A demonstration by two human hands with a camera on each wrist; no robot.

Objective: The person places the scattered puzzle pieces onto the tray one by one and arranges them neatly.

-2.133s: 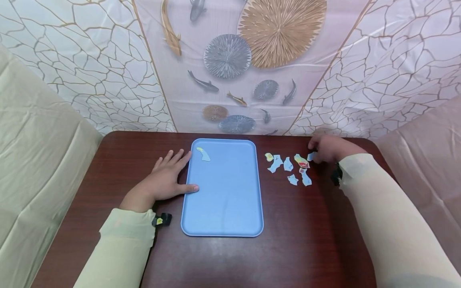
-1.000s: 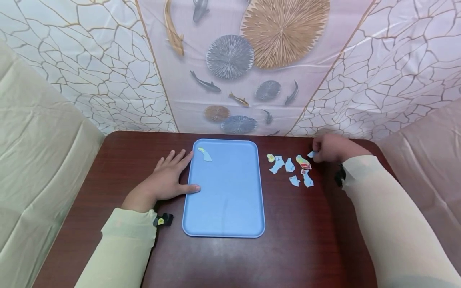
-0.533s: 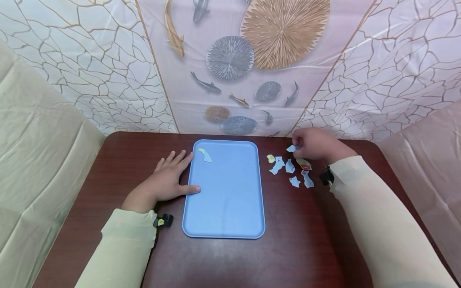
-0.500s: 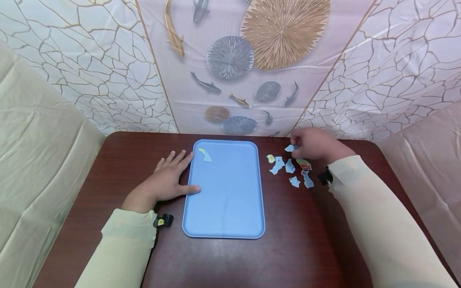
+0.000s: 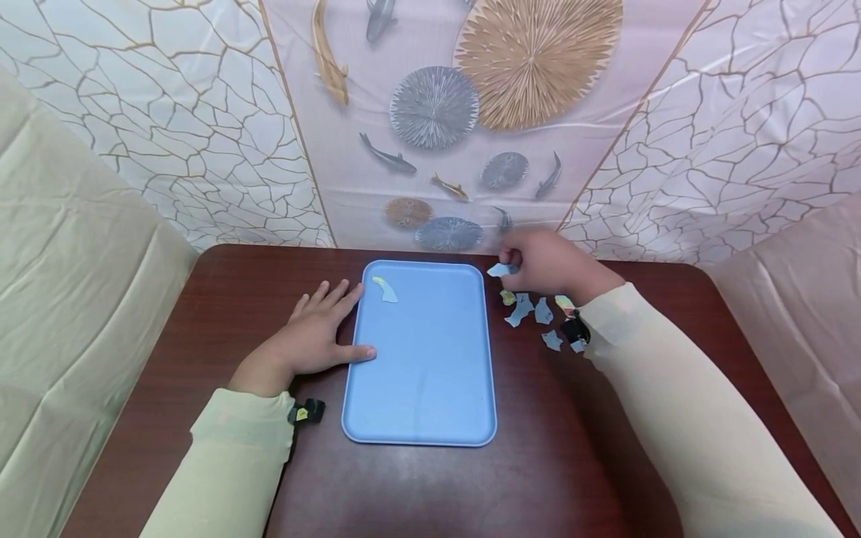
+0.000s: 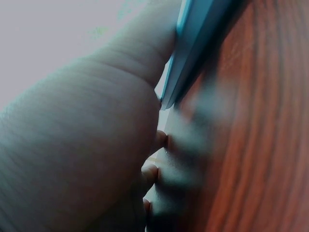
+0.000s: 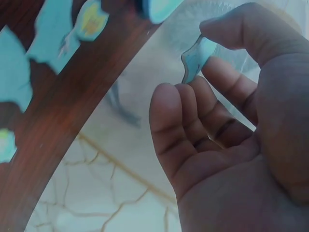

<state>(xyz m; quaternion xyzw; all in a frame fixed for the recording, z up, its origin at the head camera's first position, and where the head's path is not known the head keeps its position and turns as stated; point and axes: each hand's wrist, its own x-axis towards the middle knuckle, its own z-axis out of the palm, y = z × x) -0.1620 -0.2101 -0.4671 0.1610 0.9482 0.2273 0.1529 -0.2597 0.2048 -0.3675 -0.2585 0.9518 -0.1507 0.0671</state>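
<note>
Here, the right hand (image 5: 548, 261) pinches a blue piece (image 5: 498, 270) just right of the tray (image 5: 424, 359), near loose pieces (image 5: 543, 311) on the table (image 5: 538, 433); the left hand (image 5: 306, 336), fingers spread, touches the tray, where another piece (image 5: 386, 291) lies at far left.

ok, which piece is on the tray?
The curved piece with a yellow tip, near the far left corner of the tray. The right hand pinches another piece; the other pieces lie on the table, right of the tray.
</note>
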